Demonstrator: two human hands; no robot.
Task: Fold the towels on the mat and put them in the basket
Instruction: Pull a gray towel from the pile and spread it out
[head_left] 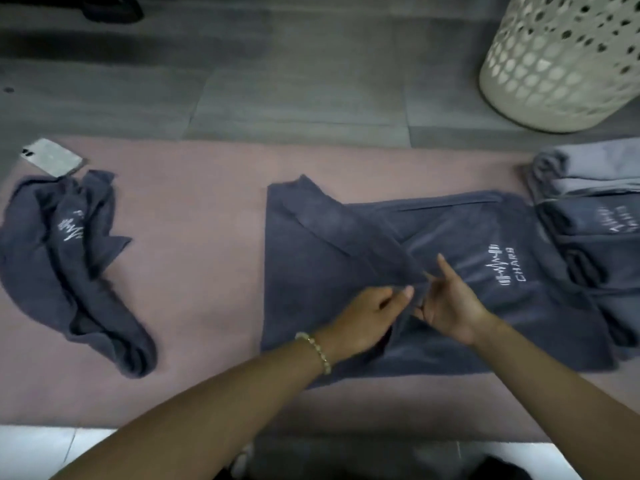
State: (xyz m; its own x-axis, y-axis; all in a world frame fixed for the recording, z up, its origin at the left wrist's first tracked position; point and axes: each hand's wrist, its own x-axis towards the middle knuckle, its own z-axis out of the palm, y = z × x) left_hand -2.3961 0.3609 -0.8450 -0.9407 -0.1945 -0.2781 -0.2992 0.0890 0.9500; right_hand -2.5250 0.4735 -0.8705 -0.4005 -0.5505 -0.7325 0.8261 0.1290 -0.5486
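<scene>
left hand [367,313] fingers pinch a fold of the "char…" towel [311,271] — right hand [446,303] fingers spread, grip unclear.

Dim even light is falling, shadows faint; frame is looking smeary (compression), white perforated basket [554,71] bowing at corner.

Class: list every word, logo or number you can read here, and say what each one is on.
"CHAR" plus one unclear letter, under a white wave logo: spread towel.
White stitching, creased, unreadable: crumpled towel.
White lettering, too blurred to read: folded stack.
</scene>
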